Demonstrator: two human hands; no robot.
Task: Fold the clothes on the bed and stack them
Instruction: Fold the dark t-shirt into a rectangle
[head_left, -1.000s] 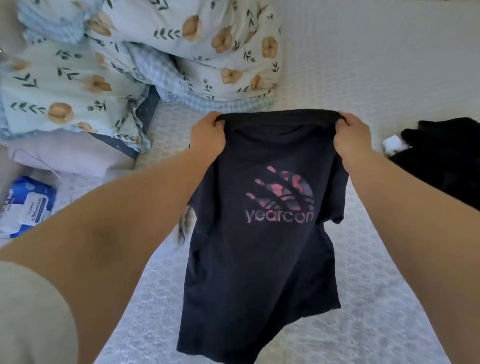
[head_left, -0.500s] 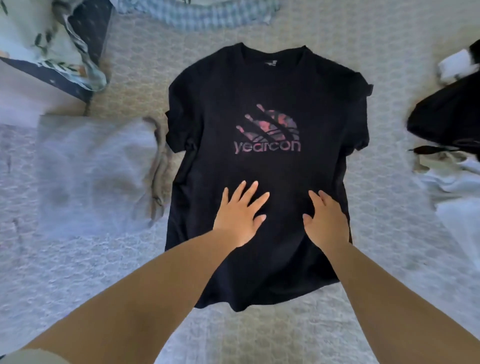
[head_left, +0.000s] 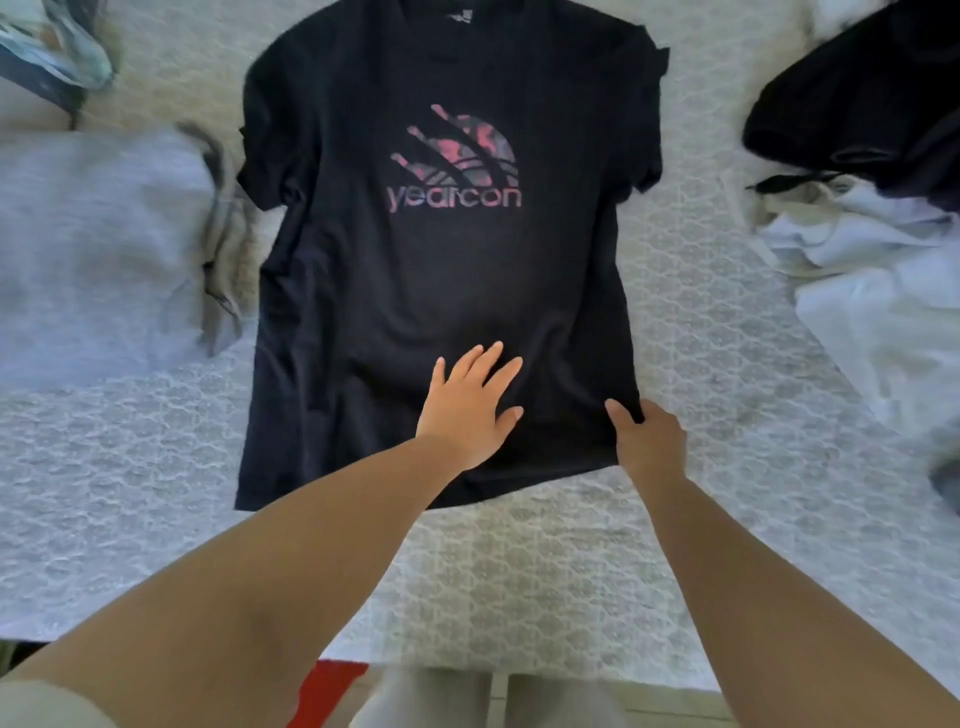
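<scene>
From the head camera, a dark T-shirt (head_left: 447, 270) lies spread face up on the bed (head_left: 519, 561), its pink printed logo showing and its collar at the far edge of the picture. The left hand (head_left: 470, 410) lies flat on the lower middle of the T-shirt, fingers straight and slightly spread, palm pressing the cloth and gripping nothing. Just to its right, the right hand (head_left: 649, 441) is at the T-shirt's lower right edge: the thumb lies on top of the cloth and the other fingers curl down at the side seam, so it looks to be pinching the edge, though the fingers underneath are hidden. The hem runs just below both wrists, and small creases fan out from the right hand.

Well off to the left of the left hand lies a folded grey garment (head_left: 98, 249), its near edge just beside the T-shirt's sleeve. Far to the right of the right hand lies a heap of white clothes (head_left: 878, 291), with a black garment (head_left: 862, 88) beyond it, touching its far side.
</scene>
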